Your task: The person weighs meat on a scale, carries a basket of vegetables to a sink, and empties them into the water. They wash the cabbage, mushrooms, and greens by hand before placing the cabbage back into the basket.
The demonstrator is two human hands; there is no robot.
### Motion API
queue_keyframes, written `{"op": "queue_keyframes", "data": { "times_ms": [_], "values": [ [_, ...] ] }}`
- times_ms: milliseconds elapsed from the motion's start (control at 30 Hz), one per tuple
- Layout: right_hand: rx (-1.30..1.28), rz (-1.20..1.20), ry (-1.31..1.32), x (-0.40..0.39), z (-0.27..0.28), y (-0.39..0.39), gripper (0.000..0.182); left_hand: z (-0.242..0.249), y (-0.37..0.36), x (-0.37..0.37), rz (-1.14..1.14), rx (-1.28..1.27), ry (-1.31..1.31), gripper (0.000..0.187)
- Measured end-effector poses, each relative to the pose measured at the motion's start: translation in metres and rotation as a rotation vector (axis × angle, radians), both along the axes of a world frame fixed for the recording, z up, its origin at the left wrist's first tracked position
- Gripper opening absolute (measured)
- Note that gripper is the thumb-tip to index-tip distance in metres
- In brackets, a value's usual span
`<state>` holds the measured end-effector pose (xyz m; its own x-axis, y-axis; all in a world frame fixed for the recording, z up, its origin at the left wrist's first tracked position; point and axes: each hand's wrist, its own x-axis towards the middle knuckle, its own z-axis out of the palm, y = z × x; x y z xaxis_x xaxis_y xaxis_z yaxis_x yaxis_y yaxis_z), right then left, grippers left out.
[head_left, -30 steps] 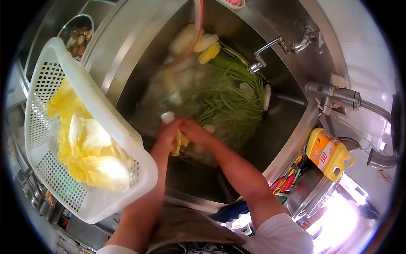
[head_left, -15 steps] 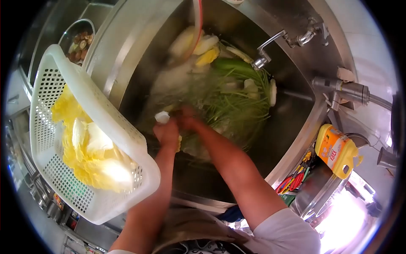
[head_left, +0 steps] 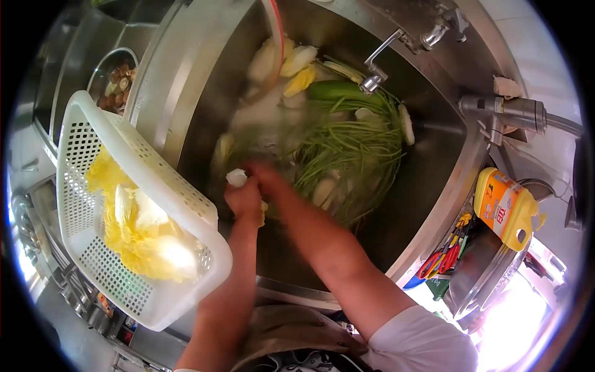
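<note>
My left hand point(head_left: 243, 197) is closed around a napa cabbage piece; its white stem end point(head_left: 236, 178) sticks out above the fist and a bit of yellow leaf shows below. My right hand point(head_left: 265, 176) is right beside it, low over the water, smeared by motion, its fingers not readable. Both hands are inside a steel sink point(head_left: 427, 204) filled with water. Long green stalks point(head_left: 353, 146) float to the right of my hands. Pale cabbage pieces point(head_left: 300, 61) and a yellow leaf point(head_left: 300, 82) lie toward the far side.
A white perforated basket point(head_left: 164, 162) holding yellow cabbage leaves point(head_left: 139, 232) stands at the left rim. A hose point(head_left: 276, 43) hangs into the sink. The faucet point(head_left: 372, 80) reaches over from the far right. Scissors point(head_left: 447, 255) and a yellow jug point(head_left: 505, 208) are at the right.
My right hand has shifted slightly up and left against my left hand. The stalks in the water have swirled and spread, showing more clearly. The whole view has turned a little.
</note>
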<state>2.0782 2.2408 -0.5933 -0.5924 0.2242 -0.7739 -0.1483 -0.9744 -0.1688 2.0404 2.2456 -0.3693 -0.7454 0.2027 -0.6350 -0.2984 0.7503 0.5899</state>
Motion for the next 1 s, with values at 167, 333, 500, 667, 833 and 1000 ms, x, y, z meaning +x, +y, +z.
{"op": "queue_keyframes", "data": {
  "times_ms": [167,333,500,667,833,1000],
  "values": [
    [0.874,0.453,-0.779,0.022,0.068,0.047,0.028,-0.054,-0.028,-0.004,-0.147,0.155,0.123,0.025],
    [1.169,0.804,-0.514,-0.003,0.078,0.051,0.030,-0.076,-0.035,-0.013,-0.145,0.149,0.221,0.029],
    [0.842,0.327,-0.203,-0.056,0.090,0.044,0.036,-0.126,-0.062,-0.058,-0.881,-0.557,0.752,0.021],
    [0.662,0.454,-0.372,-0.101,0.004,0.019,0.041,-0.010,-0.006,-0.025,-0.067,0.099,0.099,0.025],
    [0.748,0.686,-0.458,-0.027,0.063,0.038,0.030,-0.017,-0.012,-0.023,-0.081,0.121,0.080,0.022],
    [0.837,0.710,-0.800,0.050,0.083,0.062,0.027,-0.023,-0.016,-0.015,-0.121,0.193,0.040,0.027]
  ]
}}
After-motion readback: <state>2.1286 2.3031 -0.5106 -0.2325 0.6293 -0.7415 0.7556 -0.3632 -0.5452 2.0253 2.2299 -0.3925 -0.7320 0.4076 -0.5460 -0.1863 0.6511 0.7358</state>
